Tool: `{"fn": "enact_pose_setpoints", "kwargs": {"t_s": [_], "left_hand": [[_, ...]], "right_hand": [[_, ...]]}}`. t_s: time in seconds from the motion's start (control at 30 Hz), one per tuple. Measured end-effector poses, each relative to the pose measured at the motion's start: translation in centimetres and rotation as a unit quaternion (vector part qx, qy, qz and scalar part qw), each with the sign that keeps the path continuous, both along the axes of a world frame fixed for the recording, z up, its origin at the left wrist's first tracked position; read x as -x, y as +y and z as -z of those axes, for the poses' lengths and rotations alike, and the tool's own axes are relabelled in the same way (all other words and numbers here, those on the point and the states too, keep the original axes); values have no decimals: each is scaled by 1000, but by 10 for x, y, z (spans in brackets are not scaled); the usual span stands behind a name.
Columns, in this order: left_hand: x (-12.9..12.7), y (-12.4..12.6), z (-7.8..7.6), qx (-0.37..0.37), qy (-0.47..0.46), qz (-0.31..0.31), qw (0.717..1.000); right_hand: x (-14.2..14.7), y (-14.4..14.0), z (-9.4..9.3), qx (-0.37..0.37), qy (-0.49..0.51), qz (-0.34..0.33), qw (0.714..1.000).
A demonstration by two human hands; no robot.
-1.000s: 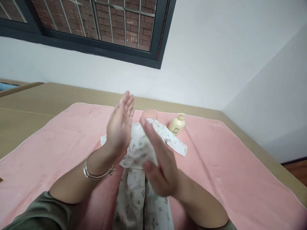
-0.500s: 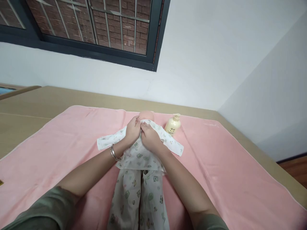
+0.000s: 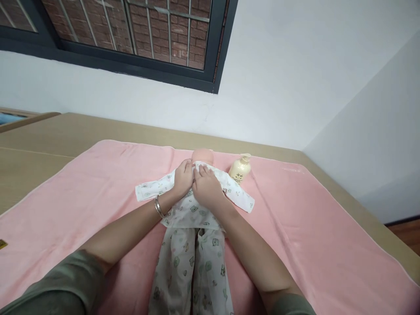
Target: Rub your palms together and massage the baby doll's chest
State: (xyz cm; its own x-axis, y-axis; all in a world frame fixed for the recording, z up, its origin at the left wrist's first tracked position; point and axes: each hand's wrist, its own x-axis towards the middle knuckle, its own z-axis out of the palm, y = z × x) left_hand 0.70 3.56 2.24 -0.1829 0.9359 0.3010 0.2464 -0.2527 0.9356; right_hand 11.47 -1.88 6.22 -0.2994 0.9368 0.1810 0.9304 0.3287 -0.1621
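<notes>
Your left hand (image 3: 183, 178) and right hand (image 3: 207, 188) rest side by side on the upper front of the shirt (image 3: 194, 215), close to the collar. The left fingers are curled; the right fingers lie bent over the chest. You cannot tell from this view whether either hand grips the cloth. A bracelet (image 3: 159, 207) sits at your left wrist.

The doll (image 3: 202, 155) lies lengthwise in front of you on the pink mat (image 3: 328, 236), head toward the wall (image 3: 278, 87). The shirt sleeves extend to both sides. The trousers (image 3: 177, 267) run toward you, past the lower edge of view. The bottle (image 3: 240, 169), with a pump top, stands just beyond the sleeve on your right. The mat covers part of the table (image 3: 49, 135), below the window (image 3: 131, 63).
</notes>
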Motion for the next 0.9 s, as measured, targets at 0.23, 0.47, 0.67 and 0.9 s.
{"fn": "enact_pose_setpoints", "kwargs": {"t_s": [0.23, 0.47, 0.67, 0.9], "left_hand": [[2, 0, 0, -2, 37, 3, 999], [3, -1, 3, -1, 28, 5, 1000], [4, 1, 4, 1, 82, 15, 996], [5, -10, 8, -46, 314, 22, 948]], "right_hand": [[-16, 12, -1, 36, 36, 75, 996], [6, -9, 0, 3, -28, -11, 1000], [-25, 18, -4, 58, 40, 70, 995], [-37, 29, 2, 90, 57, 117, 987]]}}
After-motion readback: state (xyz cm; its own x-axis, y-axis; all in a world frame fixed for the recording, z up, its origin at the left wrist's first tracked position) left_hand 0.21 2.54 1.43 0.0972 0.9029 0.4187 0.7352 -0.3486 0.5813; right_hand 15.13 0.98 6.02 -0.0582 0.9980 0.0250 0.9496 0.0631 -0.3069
